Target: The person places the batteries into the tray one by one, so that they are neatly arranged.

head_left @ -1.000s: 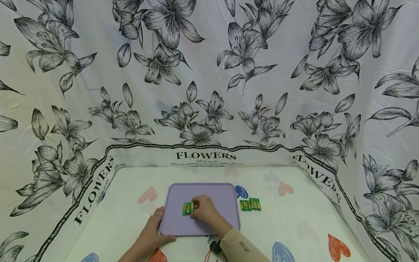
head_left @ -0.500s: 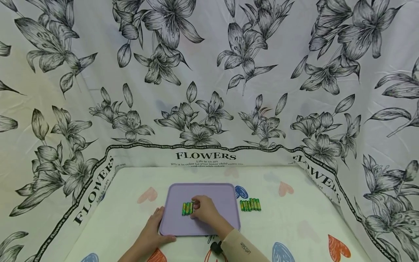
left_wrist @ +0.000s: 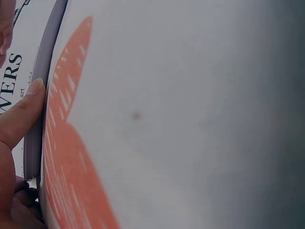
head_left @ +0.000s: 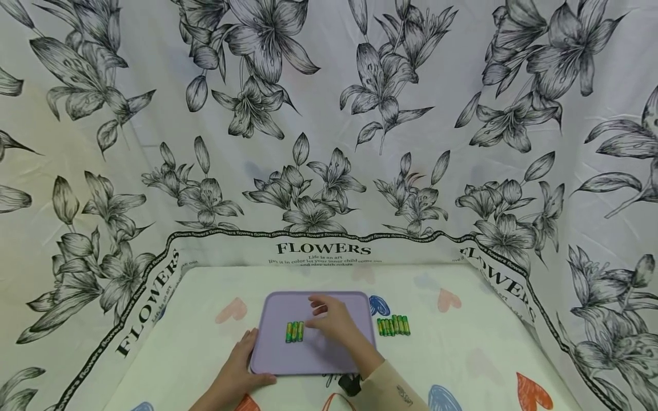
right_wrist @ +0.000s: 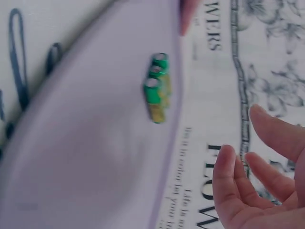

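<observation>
A lilac tray (head_left: 288, 357) lies on the cloth-covered table. Three green-and-yellow batteries (head_left: 295, 331) lie side by side in it, left of its middle; the right wrist view shows these batteries (right_wrist: 156, 88) on the tray (right_wrist: 95, 143). My right hand (head_left: 321, 311) hovers over the tray just right of them, with fingers (right_wrist: 236, 183) spread and nothing in it. My left hand (head_left: 241, 362) rests flat at the tray's front left corner. Its thumb (left_wrist: 21, 114) presses on the rim (left_wrist: 40, 95).
A row of several more batteries (head_left: 393, 325) lies on the cloth right of the tray. The cloth has coloured hearts, one red heart (left_wrist: 66, 157) under my left wrist. Flower-printed fabric walls (head_left: 329, 142) close in the back and both sides.
My right hand has lifted off the batteries in the tray and drawn back to the right, its fingers now spread. The batteries stay put. The left hand has not moved.
</observation>
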Demonstrator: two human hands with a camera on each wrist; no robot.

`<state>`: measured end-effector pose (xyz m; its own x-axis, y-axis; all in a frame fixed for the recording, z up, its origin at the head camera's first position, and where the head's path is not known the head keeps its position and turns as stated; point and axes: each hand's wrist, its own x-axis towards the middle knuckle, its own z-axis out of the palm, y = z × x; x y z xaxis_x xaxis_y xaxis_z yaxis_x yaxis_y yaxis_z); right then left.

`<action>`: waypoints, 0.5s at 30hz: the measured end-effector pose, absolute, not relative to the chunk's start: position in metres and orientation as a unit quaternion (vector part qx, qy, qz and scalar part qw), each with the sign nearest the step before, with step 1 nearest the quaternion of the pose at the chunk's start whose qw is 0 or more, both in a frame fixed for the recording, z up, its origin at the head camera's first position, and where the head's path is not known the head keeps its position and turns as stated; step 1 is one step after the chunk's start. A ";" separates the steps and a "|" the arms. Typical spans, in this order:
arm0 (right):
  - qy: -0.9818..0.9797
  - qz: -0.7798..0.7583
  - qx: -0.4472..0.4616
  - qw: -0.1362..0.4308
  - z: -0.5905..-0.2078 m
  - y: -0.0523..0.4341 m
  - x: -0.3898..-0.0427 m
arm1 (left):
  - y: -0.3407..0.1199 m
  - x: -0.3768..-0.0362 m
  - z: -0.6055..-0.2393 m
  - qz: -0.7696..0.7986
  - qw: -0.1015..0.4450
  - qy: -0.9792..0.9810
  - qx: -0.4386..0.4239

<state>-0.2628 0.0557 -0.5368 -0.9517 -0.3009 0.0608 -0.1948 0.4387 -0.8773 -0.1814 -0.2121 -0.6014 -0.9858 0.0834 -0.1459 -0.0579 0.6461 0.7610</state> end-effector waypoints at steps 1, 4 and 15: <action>0.846 -0.510 -0.150 0.048 -0.533 0.059 -0.261 | -0.212 -0.181 -0.603 0.423 0.086 0.902 0.004; 0.839 -0.521 -0.152 0.039 -0.522 0.070 -0.259 | -0.212 -0.179 -0.606 0.427 0.092 0.900 -0.006; 0.810 -0.576 -0.106 -0.030 -0.499 0.131 -0.252 | -0.212 -0.181 -0.605 0.443 0.085 0.893 0.005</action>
